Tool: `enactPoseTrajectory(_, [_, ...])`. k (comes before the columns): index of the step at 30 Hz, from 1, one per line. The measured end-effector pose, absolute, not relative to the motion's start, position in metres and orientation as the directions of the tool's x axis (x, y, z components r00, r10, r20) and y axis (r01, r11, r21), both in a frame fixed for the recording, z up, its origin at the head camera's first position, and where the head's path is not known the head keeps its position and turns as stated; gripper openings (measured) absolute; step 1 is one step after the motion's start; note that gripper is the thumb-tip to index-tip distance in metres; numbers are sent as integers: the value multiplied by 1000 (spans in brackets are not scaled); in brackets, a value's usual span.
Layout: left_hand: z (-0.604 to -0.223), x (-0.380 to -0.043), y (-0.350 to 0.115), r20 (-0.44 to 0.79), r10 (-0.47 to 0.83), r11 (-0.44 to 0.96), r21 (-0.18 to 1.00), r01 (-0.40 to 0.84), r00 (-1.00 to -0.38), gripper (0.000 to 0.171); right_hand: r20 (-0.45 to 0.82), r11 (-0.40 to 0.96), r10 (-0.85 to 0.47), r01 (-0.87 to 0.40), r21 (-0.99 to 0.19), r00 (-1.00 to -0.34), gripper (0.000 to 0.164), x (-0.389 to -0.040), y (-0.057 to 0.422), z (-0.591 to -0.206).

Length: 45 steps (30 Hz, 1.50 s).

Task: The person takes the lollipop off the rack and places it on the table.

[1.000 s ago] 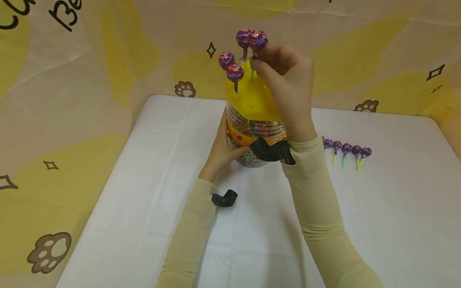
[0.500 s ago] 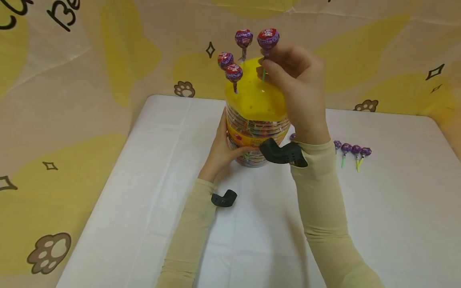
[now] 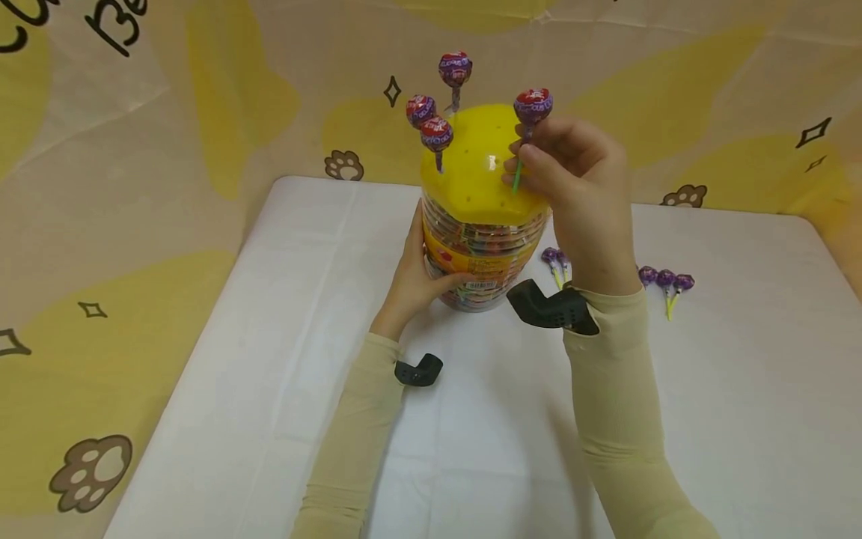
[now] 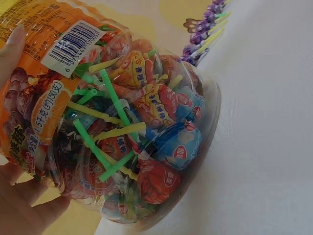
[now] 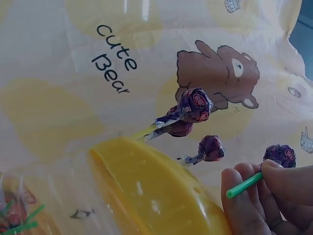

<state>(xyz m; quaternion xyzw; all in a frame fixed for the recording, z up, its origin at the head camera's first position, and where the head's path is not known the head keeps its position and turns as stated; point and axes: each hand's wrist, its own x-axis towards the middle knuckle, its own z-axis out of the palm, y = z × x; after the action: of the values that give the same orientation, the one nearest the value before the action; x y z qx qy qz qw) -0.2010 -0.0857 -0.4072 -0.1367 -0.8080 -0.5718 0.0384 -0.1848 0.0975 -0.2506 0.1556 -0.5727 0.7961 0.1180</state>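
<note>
A clear ribbed jar point(image 3: 480, 243) packed with wrapped lollipops stands on the table, topped by a yellow lid point(image 3: 474, 176) with small holes. My left hand point(image 3: 417, 281) holds the jar round its left side, thumb across the front label. Between thumb and fingers, my right hand point(image 3: 582, 198) pinches a purple-and-red lollipop point(image 3: 533, 106) by its green stick. That lollipop is upright, over the lid's right side; the right wrist view shows the stick's lower end point(image 5: 237, 190) free of the lid. Three other lollipops point(image 3: 436, 135) stand upright in the lid's left and back.
A row of purple lollipops point(image 3: 665, 280) lies on the white table point(image 3: 741, 389), right of the jar and partly hidden by my right forearm. Behind the table hangs a yellow-and-beige printed cloth point(image 3: 673, 97).
My right hand has moved right and then down with its lollipop, away from the lollipop at the back of the lid. My left hand and the jar stay in place.
</note>
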Motion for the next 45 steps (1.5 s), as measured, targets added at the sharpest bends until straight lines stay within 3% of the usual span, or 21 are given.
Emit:
enactPoseTrajectory(8, [-408, -201, -86, 222, 175, 316, 910, 268, -959, 116, 381, -422, -5, -343, -839, -925, 8, -180, 115, -262])
enactPoseTrajectory(23, [-409, -202, -86, 227, 176, 314, 909, 273, -958, 116, 336, -353, 13, -318, -880, -942, 13, -168, 152, -286])
enactPoseTrajectory(29, [-410, -203, -85, 240, 181, 307, 908, 287, -954, 116, 316, -269, -28, -297, -916, -948, 9, -163, 164, -302])
enactPoseTrajectory(35, [-408, -202, -84, 233, 177, 312, 908, 280, -956, 115, 211, -166, -41, -202, -965, -977, 5, -161, 178, -323])
enactPoseTrajectory(45, [-408, -202, -86, 243, 184, 305, 907, 291, -952, 116, 66, -65, -117, -59, -996, -991, 13, -164, 199, -360])
